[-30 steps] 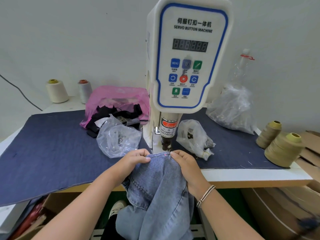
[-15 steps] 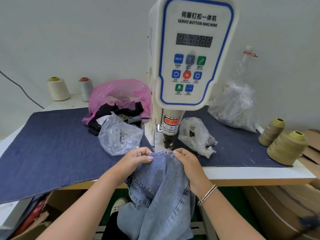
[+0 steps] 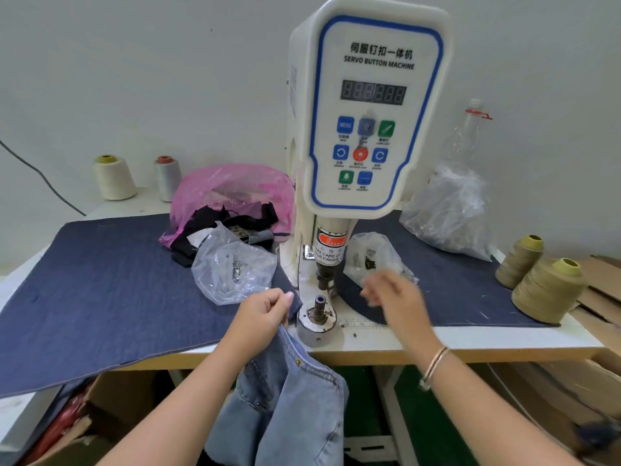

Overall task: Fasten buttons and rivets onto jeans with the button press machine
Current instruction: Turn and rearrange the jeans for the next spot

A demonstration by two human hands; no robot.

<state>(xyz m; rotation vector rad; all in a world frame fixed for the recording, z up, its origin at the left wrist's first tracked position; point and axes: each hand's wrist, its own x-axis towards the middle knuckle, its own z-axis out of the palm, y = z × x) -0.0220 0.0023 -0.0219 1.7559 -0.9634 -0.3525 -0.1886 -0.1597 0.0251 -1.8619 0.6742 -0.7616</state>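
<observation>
The white button press machine [image 3: 366,105] reads "SERVO BUTTON MACHINE" and "MENU"; its red-and-white ram sticker [image 3: 331,248] reads "WARNING", "TAKE CARE OF YOUR FINGER".

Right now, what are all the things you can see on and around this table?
Servo button machine: one, white and blue, table centre.
Jeans: one, light blue, hanging off the table's front edge.
Denim cloth: one, dark blue, covering the table.
Clear bags: three, beside the machine.
Pink bag: one, back left.
Thread cones: four; two pale back left, two khaki right.
Bottle: one, clear, back right.
Left hand: grips the jeans.
Right hand: blurred, near a clear bag.
</observation>
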